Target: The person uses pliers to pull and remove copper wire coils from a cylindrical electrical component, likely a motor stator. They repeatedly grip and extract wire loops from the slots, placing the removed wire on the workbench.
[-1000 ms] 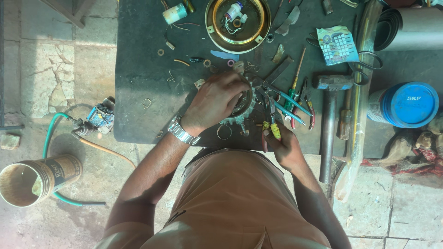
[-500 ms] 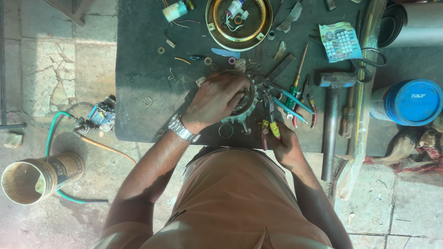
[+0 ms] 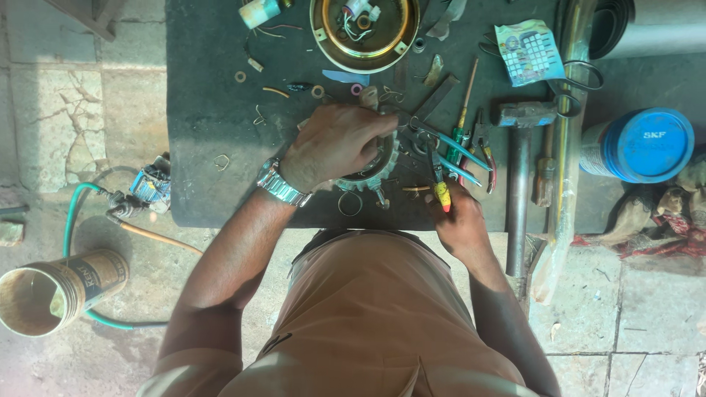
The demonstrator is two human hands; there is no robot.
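Hands first: your left hand [image 3: 334,143] sits clamped over the top of a toothed round stator core [image 3: 371,170], palm down, fingers curled over its far rim, most likely to pin it flat so it can't turn or slide on the dark work mat [image 3: 206,110]. Your right hand [image 3: 457,220] is closed around a yellow-handled screwdriver [image 3: 442,192] at the mat's near edge, tip angled in toward the core's right side, so the held part meets the tool squarely.

Core sits near the middle of the mat's near edge, just in front of your body. Blue-handled pliers [image 3: 450,151] lie touching or just beside its right side, within quick reach. Hammer [image 3: 519,147] lies further right, handle toward you. Brass-coloured round housing [image 3: 365,26] with wires rests at the far edge, well apart from the core. Loose washers and wire scraps are scattered across the mat.

Hard to read: your left palm covers most of the core, so windings or centre can't be seen. Where the screwdriver tip actually lands is lost among pliers and shadow. Blue-lidded round tin [image 3: 643,145] sits off the mat on the right. Open cardboard tube [image 3: 51,290] lies on the floor at left; its inside is too dim to tell. Housing is cut off by the top of the view.
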